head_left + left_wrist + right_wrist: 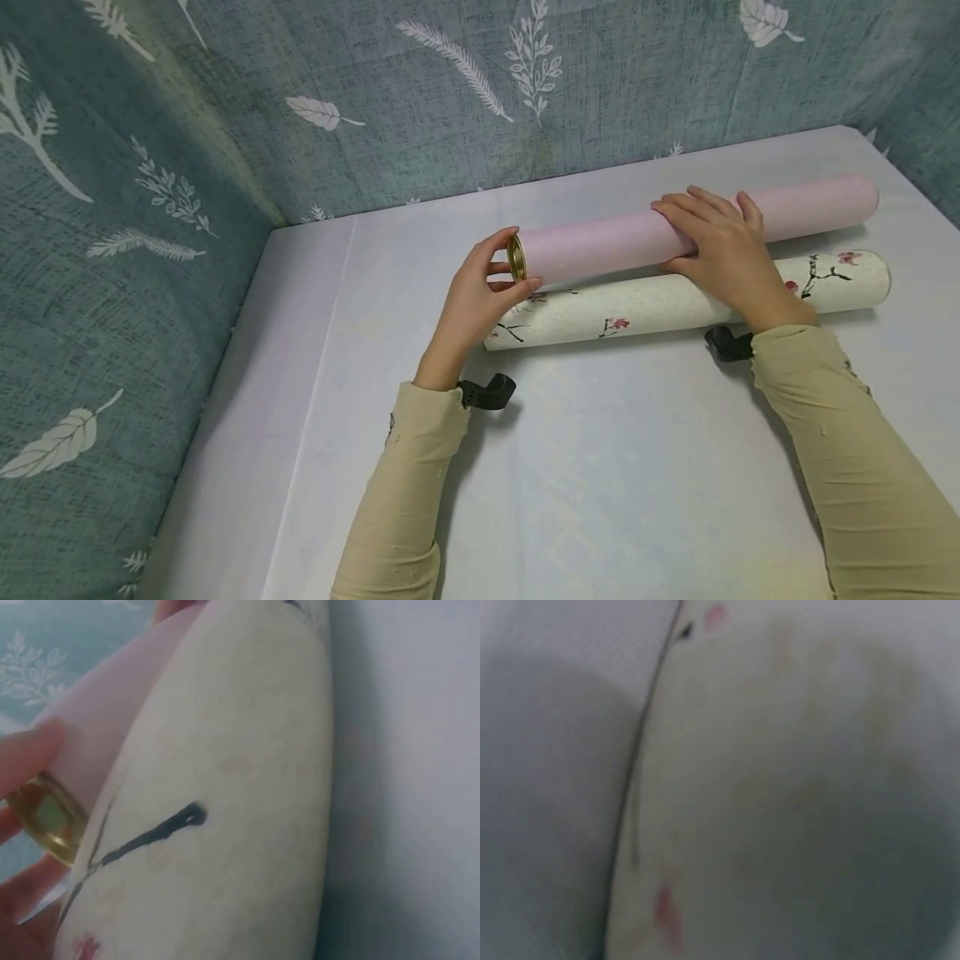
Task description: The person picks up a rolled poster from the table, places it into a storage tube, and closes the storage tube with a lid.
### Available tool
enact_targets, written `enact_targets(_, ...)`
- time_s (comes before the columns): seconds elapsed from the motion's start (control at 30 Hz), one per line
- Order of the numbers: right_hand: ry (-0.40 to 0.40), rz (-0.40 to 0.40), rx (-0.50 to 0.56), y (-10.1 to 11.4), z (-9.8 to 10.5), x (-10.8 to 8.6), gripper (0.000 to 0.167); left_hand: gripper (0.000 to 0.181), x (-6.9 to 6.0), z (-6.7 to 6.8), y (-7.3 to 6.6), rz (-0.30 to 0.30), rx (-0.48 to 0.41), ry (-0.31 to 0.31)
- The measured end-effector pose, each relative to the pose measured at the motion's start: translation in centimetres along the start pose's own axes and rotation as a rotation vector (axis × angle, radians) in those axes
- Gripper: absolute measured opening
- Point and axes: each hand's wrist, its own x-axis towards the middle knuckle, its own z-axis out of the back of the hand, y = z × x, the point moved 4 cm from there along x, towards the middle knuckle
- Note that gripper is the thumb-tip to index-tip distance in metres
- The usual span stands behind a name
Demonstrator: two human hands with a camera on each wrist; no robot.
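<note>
A long pink tube with a gold metal rim at its left end slants across the back of the table. My left hand holds that rimmed end between thumb and fingers. Farther right, my right hand grips the tube near its middle, fingers over the top and thumb on the near side. Just in front lies a cream tube printed with dark branches and red blossoms, partly covered by the right hand and wrist. The cream tube fills much of the left wrist view; the right wrist view shows it blurred.
A pale cloth covers the table. Behind it and along the left hangs a green-grey curtain with white leaf prints. Black wrist mounts stick out from both sleeves, the right one close to the cream tube.
</note>
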Motion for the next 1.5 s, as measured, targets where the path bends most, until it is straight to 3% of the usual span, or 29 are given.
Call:
enact_targets(0.17,0.037,-0.017,-0.003,-0.2,-0.1,0.1,0.079,0.066,-0.1,0.1,-0.3,-0.006,0.002,-0.019)
enact_targets(0.4,0.099,-0.108,-0.017,-0.5,-0.1,0.1,0.073,0.065,0.3,1.0,1.1,0.056,-0.043,-0.015)
enact_targets(0.6,0.105,-0.096,0.006,-0.3,0.0,-0.2,0.061,0.067,0.6,1.9,2.3,0.087,-0.05,-0.032)
enact_targets(0.73,0.087,-0.081,0.01,-0.1,0.0,-0.3,0.056,0.067,0.6,2.5,2.9,0.106,-0.1,-0.066)
enact_targets(0.83,0.071,-0.094,0.002,-0.2,-0.1,-0.3,0.054,0.058,0.6,3.0,3.5,0.121,-0.139,-0.085)
enact_targets(1.1,0.066,-0.14,-0.011,-0.2,-0.2,-0.3,0.05,0.029,0.2,4.6,4.7,0.128,-0.092,-0.131)
enact_targets(1.37,0.107,-0.109,-0.035,-0.3,-0.3,-0.3,0.05,0.021,0.5,4.4,5.5,0.102,-0.088,-0.121)
enact_targets(1.5,0.132,-0.096,-0.044,-0.3,-0.5,-0.3,0.049,0.022,0.9,4.2,6.8,0.106,-0.093,-0.128)
